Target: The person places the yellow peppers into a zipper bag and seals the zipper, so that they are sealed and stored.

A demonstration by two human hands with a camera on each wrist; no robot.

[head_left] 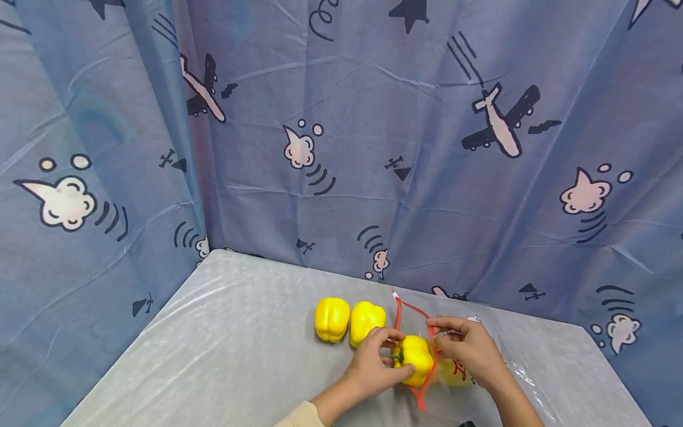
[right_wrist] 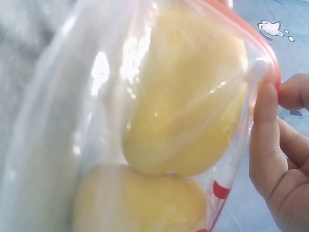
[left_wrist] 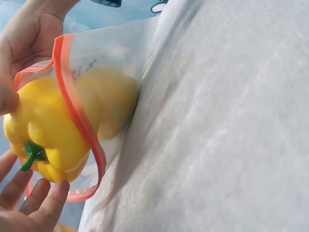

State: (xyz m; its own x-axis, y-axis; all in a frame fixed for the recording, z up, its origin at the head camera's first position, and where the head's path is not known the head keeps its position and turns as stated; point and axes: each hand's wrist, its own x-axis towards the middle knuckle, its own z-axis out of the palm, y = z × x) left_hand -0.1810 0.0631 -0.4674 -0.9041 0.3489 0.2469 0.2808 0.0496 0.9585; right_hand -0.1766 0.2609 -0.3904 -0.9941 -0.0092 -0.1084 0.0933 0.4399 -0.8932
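Observation:
My left hand (head_left: 373, 365) holds a yellow bell pepper (head_left: 417, 360) with a green stem, fingers and thumb spread round its stem end. That pepper sits in the mouth of a clear zip bag (left_wrist: 120, 48) with a red-orange edge. In the left wrist view the stem end (left_wrist: 34, 154) sticks out of the opening. My right hand (head_left: 469, 347) pinches the bag's red edge on the right side. Deeper in the bag lies another yellow pepper (right_wrist: 140, 203), seen through the plastic in the right wrist view, touching the first one.
Two more yellow bell peppers, one farther left (head_left: 332, 319) and one beside my left hand (head_left: 367, 323), stand on the white-covered table (head_left: 224, 344). A blue curtain (head_left: 341, 148) printed with planes and clouds hangs behind and at the left. A small dark object (head_left: 467, 424) shows at the bottom edge.

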